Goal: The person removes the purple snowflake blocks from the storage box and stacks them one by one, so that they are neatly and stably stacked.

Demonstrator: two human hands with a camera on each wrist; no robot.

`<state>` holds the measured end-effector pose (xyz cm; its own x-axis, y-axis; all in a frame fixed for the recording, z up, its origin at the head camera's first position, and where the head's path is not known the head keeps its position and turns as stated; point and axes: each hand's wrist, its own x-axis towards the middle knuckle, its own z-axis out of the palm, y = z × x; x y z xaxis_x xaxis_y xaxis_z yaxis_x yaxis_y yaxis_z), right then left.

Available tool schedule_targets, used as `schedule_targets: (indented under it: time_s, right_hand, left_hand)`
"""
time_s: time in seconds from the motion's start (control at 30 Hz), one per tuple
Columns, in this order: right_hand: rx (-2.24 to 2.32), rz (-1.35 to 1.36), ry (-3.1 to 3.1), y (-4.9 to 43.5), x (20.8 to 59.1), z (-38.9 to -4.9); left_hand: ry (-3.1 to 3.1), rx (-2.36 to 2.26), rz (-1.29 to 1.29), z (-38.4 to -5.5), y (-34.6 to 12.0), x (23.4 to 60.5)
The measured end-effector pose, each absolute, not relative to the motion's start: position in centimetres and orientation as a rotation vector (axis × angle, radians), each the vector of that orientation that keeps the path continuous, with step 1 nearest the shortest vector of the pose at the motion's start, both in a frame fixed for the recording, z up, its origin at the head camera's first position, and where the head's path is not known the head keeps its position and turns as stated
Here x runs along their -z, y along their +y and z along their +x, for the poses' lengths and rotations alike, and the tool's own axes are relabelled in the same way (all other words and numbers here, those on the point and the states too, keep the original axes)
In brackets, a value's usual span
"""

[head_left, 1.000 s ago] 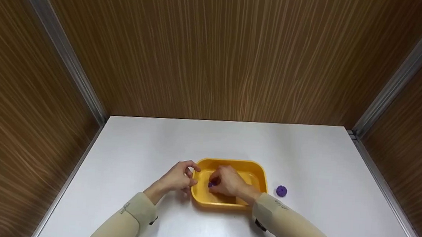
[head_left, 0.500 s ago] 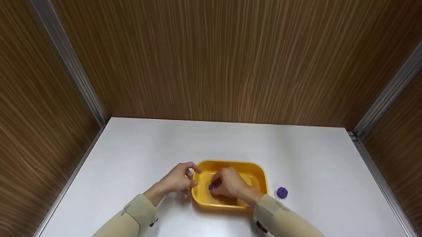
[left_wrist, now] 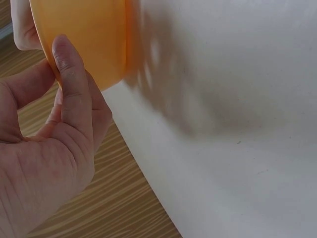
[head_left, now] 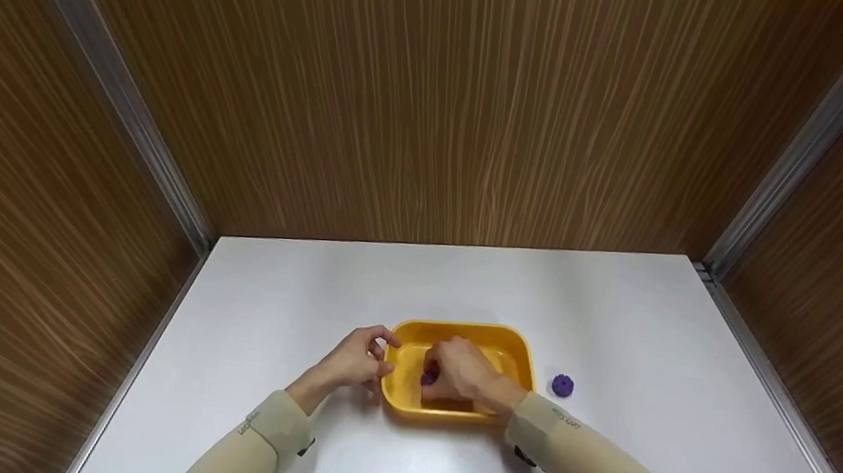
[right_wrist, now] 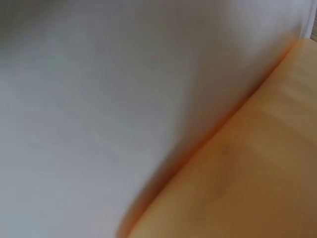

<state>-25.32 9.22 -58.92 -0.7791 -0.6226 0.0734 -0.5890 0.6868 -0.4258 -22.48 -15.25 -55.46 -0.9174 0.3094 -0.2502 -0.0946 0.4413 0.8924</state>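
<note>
A yellow-orange tray [head_left: 403,394] with rounded corners lies on the white table. My left hand [head_left: 349,357] grips its left rim. In the left wrist view, the fingers of that hand [left_wrist: 69,124] lie against the outside of the tray wall [left_wrist: 96,44]. My right hand [head_left: 464,368] reaches down inside the tray with curled fingers and pinches a small purple piece [head_left: 428,379], mostly hidden by the fingers. The right wrist view has only the tray's outer wall [right_wrist: 247,183] and the table, not the hand.
A second purple piece [head_left: 562,385], round with a notched edge, lies on the table [head_left: 633,321] just right of the tray. Wood-grain panels [head_left: 431,117] with metal corner strips stand at the back and both sides.
My right hand has shifted slightly to the right within the tray, with the purple piece in its fingers. The left hand keeps its grip on the rim.
</note>
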Motion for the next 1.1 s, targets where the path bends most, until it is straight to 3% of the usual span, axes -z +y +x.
schedule_targets:
  time_s: [1.1]
  right_hand:
    - [0.808,-1.200,2.960,16.5,55.8,-24.5]
  left_hand:
    - [2.309,-1.487,0.200,-22.5,-15.1,55.6]
